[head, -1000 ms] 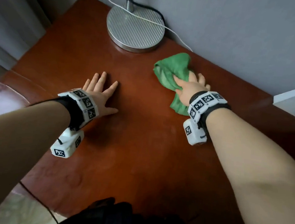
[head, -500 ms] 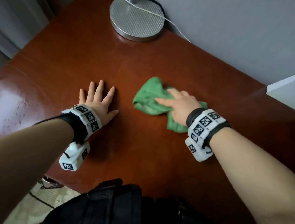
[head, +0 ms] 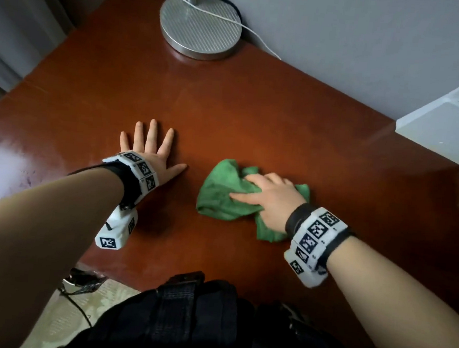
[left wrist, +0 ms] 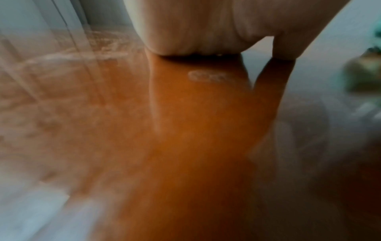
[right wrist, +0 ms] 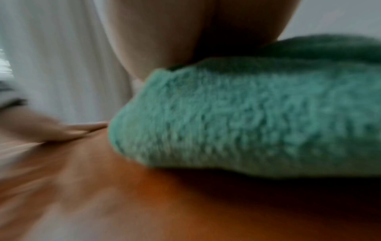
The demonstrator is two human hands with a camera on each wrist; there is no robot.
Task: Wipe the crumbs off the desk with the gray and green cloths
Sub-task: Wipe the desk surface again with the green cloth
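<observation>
Head view: right hand (head: 273,202) clutches crumpled green cloth (head: 217,200); left hand (head: 152,156) flat, splayed.

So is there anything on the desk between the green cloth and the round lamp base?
Nothing visible. The right hand grips the green cloth on the desk, and bare wood runs from it to the lamp base. The left hand lies flat to the cloth's left, apart from it.

Head cam looks steeply down from above onto the whole surface (head: 255,115), left wrist cam skims it low and close behind the left hand (left wrist: 195,27), right wrist cam sits tight against the green cloth (right wrist: 247,122), also catching that left hand.
</observation>
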